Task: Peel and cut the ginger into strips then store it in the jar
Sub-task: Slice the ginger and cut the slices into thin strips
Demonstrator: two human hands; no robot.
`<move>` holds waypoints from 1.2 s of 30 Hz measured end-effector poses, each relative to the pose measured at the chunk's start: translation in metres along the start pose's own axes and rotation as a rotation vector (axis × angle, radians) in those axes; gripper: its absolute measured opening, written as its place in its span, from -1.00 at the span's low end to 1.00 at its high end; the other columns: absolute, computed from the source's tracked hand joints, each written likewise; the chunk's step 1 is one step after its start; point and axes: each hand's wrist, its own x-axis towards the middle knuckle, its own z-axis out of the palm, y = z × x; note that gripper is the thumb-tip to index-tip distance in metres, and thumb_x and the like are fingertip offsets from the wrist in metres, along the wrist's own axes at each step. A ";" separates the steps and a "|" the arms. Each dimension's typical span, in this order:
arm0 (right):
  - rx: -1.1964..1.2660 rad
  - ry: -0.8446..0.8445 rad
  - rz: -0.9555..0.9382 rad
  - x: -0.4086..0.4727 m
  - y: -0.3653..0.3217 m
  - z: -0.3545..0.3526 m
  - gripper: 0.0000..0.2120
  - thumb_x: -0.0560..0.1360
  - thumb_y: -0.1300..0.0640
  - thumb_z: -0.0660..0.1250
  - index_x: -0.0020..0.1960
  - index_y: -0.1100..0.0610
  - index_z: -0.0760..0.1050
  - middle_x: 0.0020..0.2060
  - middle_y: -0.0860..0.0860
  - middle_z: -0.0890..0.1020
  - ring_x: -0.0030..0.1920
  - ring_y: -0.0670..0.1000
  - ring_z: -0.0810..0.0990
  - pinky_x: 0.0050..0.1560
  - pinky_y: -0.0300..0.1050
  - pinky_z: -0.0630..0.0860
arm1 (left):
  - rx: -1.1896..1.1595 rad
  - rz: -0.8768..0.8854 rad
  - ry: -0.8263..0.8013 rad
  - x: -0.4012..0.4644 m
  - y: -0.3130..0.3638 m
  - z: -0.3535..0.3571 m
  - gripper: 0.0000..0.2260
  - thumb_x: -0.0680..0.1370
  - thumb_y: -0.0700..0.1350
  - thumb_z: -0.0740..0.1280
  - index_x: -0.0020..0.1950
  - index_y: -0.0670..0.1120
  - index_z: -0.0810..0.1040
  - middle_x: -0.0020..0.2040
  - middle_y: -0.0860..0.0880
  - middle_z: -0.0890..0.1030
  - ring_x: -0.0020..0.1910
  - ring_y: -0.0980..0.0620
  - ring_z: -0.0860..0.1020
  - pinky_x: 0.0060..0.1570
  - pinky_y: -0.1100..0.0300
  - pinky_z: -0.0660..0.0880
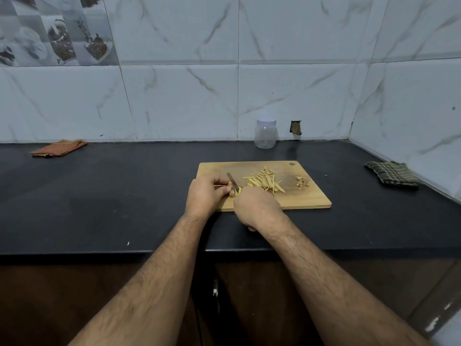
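On a wooden cutting board [309, 198] near the black table's [99, 196] front edge, the left hand [203, 194] pinches a ginger piece [230, 188] beside the knife [232, 182] gripped by the right hand [258, 211]. Thin pale strips [265, 182] pile at mid-board; the lidded clear jar [265, 133] stands far back against the wall.

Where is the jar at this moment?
In the head view the jar stands upright at the back of the counter against the tiled wall, just behind the cutting board, lid on and apparently empty.
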 end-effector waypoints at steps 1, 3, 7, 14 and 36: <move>-0.008 0.010 -0.010 0.001 0.001 0.001 -0.85 0.64 0.14 0.11 -0.01 0.12 0.44 0.04 0.19 0.61 0.08 0.23 0.60 -0.11 -0.02 0.41 | 0.003 -0.003 0.002 0.000 0.000 0.000 -0.89 0.47 -0.16 0.51 -0.12 0.07 0.70 -0.22 0.27 0.62 -0.16 0.36 0.56 -0.21 0.57 0.38; -0.008 0.004 -0.005 0.002 0.001 0.002 -0.81 0.64 0.14 0.11 0.03 0.15 0.48 0.04 0.19 0.61 0.08 0.23 0.60 -0.11 -0.02 0.41 | 0.012 -0.008 0.006 0.001 -0.001 0.001 -0.91 0.47 -0.15 0.51 -0.09 0.04 0.71 -0.17 0.21 0.66 -0.12 0.30 0.59 -0.17 0.52 0.41; -0.026 -0.015 0.037 0.004 -0.002 -0.001 -0.74 0.61 0.22 0.14 0.19 0.24 0.53 0.08 0.16 0.60 -0.05 0.14 0.53 -0.12 -0.03 0.41 | 0.010 -0.005 0.005 0.001 0.000 0.001 -0.91 0.47 -0.16 0.51 -0.08 0.02 0.71 -0.22 0.25 0.62 -0.19 0.37 0.55 -0.20 0.58 0.38; -0.155 -0.047 0.026 0.005 -0.009 -0.005 -0.70 0.58 0.28 0.14 0.24 0.26 0.53 -0.13 0.09 0.44 -0.13 0.08 0.42 -0.16 -0.04 0.37 | 0.022 -0.010 0.003 0.001 0.001 0.001 -0.91 0.47 -0.17 0.51 -0.09 0.02 0.71 -0.26 0.29 0.58 -0.19 0.37 0.55 -0.24 0.59 0.38; -0.061 -0.076 0.117 -0.001 -0.019 -0.009 -0.76 0.60 0.24 0.17 0.21 0.20 0.51 0.09 0.12 0.63 0.06 0.11 0.65 0.06 -0.01 0.61 | 0.001 -0.067 0.012 0.004 -0.002 0.001 -0.88 0.46 -0.13 0.53 -0.02 0.01 0.73 -0.09 0.17 0.70 -0.09 0.24 0.62 -0.09 0.36 0.50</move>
